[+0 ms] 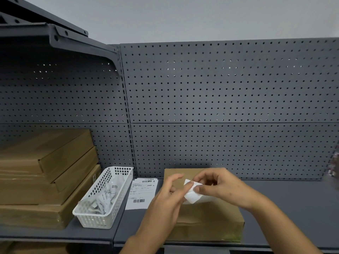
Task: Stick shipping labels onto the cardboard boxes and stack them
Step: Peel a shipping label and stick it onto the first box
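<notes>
A brown cardboard box lies flat on the grey shelf in front of me. Both hands hover just above its top. My right hand pinches a white label at its upper edge, and my left hand grips the same label with thumb and fingertips at its left corner. Most of the label's face is blank white from here. A sheet of printed shipping labels with barcodes lies on the shelf left of the box. Three flat cardboard boxes are stacked at the far left.
A white plastic basket holding crumpled label backings stands between the stack and the label sheet. A grey pegboard wall closes the back. A shelf bracket juts out at the upper left. The shelf's front edge runs below the box.
</notes>
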